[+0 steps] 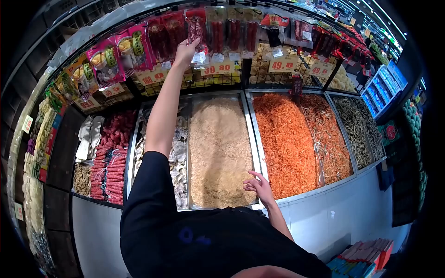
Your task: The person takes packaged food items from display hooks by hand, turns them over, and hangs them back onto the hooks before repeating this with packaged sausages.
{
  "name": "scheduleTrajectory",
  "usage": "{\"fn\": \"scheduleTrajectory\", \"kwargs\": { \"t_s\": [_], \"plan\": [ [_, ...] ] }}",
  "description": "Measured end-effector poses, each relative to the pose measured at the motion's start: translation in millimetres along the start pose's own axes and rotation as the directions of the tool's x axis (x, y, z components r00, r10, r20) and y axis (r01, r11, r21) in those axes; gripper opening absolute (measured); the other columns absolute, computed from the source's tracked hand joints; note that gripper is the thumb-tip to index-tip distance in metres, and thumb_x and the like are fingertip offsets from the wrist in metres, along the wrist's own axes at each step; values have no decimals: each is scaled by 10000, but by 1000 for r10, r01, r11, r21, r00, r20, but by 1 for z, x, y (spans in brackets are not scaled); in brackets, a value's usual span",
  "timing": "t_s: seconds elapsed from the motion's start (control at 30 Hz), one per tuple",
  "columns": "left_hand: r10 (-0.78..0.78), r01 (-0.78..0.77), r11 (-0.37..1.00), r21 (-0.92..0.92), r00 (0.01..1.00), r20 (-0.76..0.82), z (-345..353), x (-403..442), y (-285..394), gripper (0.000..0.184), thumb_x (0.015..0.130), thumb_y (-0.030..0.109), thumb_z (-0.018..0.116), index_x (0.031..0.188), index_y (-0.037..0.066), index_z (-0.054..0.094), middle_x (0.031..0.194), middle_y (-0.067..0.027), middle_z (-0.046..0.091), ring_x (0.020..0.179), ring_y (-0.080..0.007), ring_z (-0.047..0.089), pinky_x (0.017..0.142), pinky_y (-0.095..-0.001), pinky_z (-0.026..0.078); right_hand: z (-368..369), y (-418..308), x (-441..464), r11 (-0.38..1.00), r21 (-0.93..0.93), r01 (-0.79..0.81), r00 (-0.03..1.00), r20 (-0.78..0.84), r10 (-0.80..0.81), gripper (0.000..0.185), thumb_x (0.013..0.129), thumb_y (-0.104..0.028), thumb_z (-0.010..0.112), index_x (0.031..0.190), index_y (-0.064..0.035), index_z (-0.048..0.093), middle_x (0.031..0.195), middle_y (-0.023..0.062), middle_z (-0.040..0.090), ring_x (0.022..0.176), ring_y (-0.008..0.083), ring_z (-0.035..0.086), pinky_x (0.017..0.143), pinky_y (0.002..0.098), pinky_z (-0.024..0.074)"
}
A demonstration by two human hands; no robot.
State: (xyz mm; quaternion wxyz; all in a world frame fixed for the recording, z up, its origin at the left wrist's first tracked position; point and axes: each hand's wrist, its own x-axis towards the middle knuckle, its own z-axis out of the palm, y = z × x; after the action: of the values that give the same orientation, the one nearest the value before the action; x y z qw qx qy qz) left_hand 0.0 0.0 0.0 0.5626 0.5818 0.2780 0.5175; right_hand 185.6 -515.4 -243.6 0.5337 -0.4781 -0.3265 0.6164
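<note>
My left hand is raised to the hanging rack, its fingers closed on the lower part of a red sausage packet. Beside it hang more dark red packets, with a price sign below them. Low over the front edge of the counter is my right hand, fingers apart and holding nothing. It is between a bin of pale tiny dried shrimp and a bin of orange dried shrimp.
Red sausages fill a bin at the left, and small dried fish lie at the right. Pink packets hang at the upper left. A blue shelf unit stands at the right, and colourful packets are stacked at the lower right.
</note>
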Motion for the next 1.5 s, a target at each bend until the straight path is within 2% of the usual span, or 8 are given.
{"fn": "scheduleTrajectory", "kwargs": {
  "t_s": [0.33,0.53,0.73,1.07,1.17,1.27,1.4,1.5],
  "plan": [
    [325,-91,812,577,891,-317,17,-140,-63,502,876,274,657,1253,-19,501,1134,-155,628,1034,-247,600,907,-342,450,16,-7,-11,1000,19,21,1000,1,-21,365,977,-109,477,1322,-4,420,1014,167,650,865,195,653,774,300,539],
    [-284,281,951,131,959,4,38,-359,-150,253,936,157,571,1129,-7,579,928,-74,666,852,-138,632,714,-254,506,77,-110,-3,968,-121,219,924,345,-166,248,913,-78,576,1143,9,598,1055,134,658,999,199,624,899,318,488],
    [-618,628,750,-208,777,118,53,-537,-196,215,968,132,516,1136,9,573,961,-93,663,814,-140,641,679,-239,518,197,-275,-28,468,587,661,81,564,-822,137,859,-174,632,917,-50,648,1026,160,663,1035,335,577,887,449,467],
    [-607,592,785,-183,794,-39,6,-622,-156,245,970,163,522,1159,15,574,958,-78,671,808,-123,644,692,-240,517,340,-264,-38,339,930,140,-293,366,-883,85,913,-168,608,878,-148,533,970,70,617,932,245,574,731,350,489],
    [-582,566,813,-137,792,-186,-26,-618,-120,229,965,165,529,1139,26,582,948,-70,678,806,-111,641,691,-235,512,335,-241,-88,648,749,139,187,622,-760,127,885,-183,653,847,-165,533,934,37,608,846,205,550,726,349,477],
    [-517,506,855,-115,812,-271,-50,-627,-100,220,961,161,532,1127,27,584,947,-71,679,810,-120,640,689,-249,514,375,-213,-82,309,950,34,-37,311,-950,163,861,-172,681,823,-183,523,918,20,602,799,183,525,719,346,471],
    [-472,465,878,-111,805,-360,-61,-655,-88,214,964,147,515,1121,18,582,962,-82,672,825,-143,649,700,-264,518,358,-218,-135,639,762,104,289,591,-753,178,888,-190,648,785,-177,504,906,16,601,777,178,514,695,348,462],
    [-456,446,886,-127,791,-408,-53,-679,-90,213,968,143,505,1123,18,579,965,-85,669,827,-142,649,703,-261,517,354,-209,-134,653,757,-33,104,652,-751,168,881,-220,658,806,-163,519,926,30,609,776,177,518,658,348,461]
  ]
}}
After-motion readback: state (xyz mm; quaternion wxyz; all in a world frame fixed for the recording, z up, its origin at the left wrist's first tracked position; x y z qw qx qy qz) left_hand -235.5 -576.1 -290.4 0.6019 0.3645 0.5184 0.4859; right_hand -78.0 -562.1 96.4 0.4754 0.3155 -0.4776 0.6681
